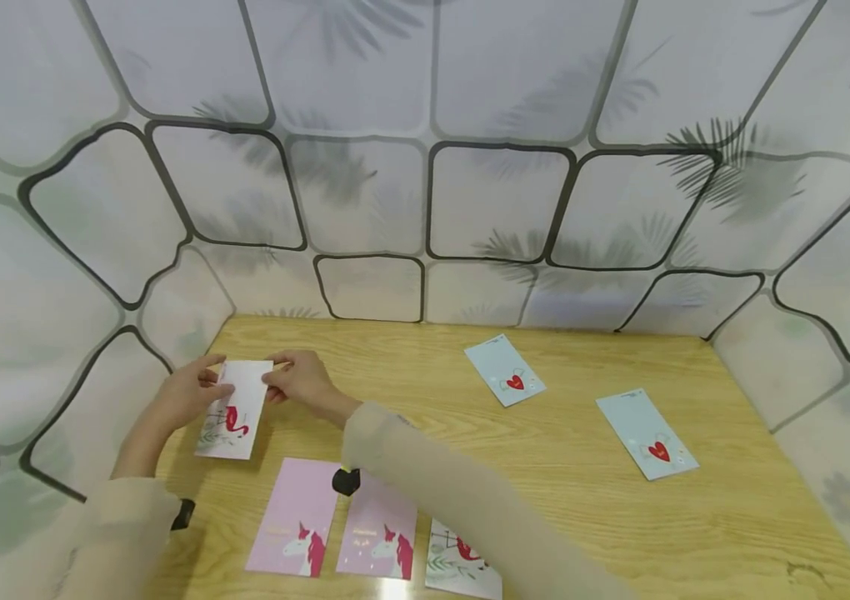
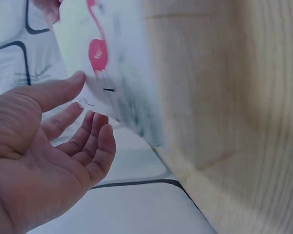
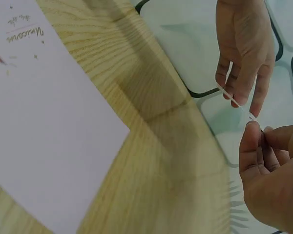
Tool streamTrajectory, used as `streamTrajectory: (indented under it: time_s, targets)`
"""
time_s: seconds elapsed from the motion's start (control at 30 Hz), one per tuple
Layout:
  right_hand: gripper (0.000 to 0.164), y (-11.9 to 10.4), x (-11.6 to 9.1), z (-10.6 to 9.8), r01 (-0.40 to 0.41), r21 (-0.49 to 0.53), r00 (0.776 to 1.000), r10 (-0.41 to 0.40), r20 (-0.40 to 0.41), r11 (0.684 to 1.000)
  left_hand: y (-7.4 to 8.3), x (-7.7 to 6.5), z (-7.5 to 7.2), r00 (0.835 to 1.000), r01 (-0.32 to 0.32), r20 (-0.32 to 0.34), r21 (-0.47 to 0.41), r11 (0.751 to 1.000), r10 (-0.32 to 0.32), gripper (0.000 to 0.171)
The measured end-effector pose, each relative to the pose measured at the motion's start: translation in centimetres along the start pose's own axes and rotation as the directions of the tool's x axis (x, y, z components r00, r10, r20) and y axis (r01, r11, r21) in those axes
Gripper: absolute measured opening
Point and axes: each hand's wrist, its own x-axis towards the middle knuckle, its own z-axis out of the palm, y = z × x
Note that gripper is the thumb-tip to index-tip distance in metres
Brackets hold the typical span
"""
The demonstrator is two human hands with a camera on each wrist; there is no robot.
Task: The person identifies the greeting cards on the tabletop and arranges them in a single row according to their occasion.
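Note:
A white card with a red flamingo [image 1: 241, 396] is held up at the left of the table by both hands. My left hand [image 1: 183, 393] has its thumb on the card's front near the left edge and its fingers behind. In the left wrist view the same hand [image 2: 49, 156] pinches the card [image 2: 129, 63] between thumb and fingers. My right hand [image 1: 305, 382] pinches the card's upper right edge between thumb and fingers. Seen nearly edge-on in the right wrist view, the card [image 3: 237, 103] spans the gap between both hands.
Two pink unicorn cards [image 1: 293, 508] lie side by side in front. Another flamingo card [image 1: 455, 571] is partly hidden under the right sleeve [image 1: 462, 483]. Two pale blue heart cards [image 1: 503, 367] lie apart on the wooden table [image 1: 410, 375], toward the right. Patterned cloth walls [image 1: 372, 287] rise around it.

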Motion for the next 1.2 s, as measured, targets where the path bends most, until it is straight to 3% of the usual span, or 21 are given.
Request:
streamTrajectory:
  time_s: [0.13,0.4,0.57,0.8,1.0,1.2]
  targets:
    - [0.036,-0.9,-0.7,-1.6,0.037,-0.021,0.999,-0.037,0.027,0.999,1.7,-0.5,-0.3,0.999,0.013,-0.046,-0.028,1.000,-0.014,0.056]
    - [0.032,-2.7,-3.0,-6.4,0.080,-0.117,0.996,-0.074,0.055,0.990,5.8,-1.1,0.9,0.989,-0.060,-0.145,-0.139,0.988,0.040,0.040]
    - [0.026,-3.2,-5.0,-10.0,0.091,-0.117,0.995,-0.084,0.060,0.989,8.6,-1.0,2.3,0.991,-0.078,-0.126,-0.235,0.969,0.049,0.034]
    - [0.021,-3.5,-7.7,-14.2,0.043,-0.150,0.999,-0.038,0.037,0.988,11.9,-1.2,4.4,0.995,-0.080,-0.085,-0.281,0.956,0.058,0.028]
    - [0.021,-3.6,-9.7,-16.9,0.027,-0.120,0.999,-0.022,0.039,0.992,14.2,-1.7,5.9,0.994,-0.103,-0.063,-0.333,0.937,0.087,0.024]
    - [0.022,-3.7,-11.3,-18.5,0.004,-0.129,1.000,-0.001,0.024,0.992,15.5,-1.9,7.1,0.992,-0.128,-0.050,-0.392,0.911,0.118,0.020]
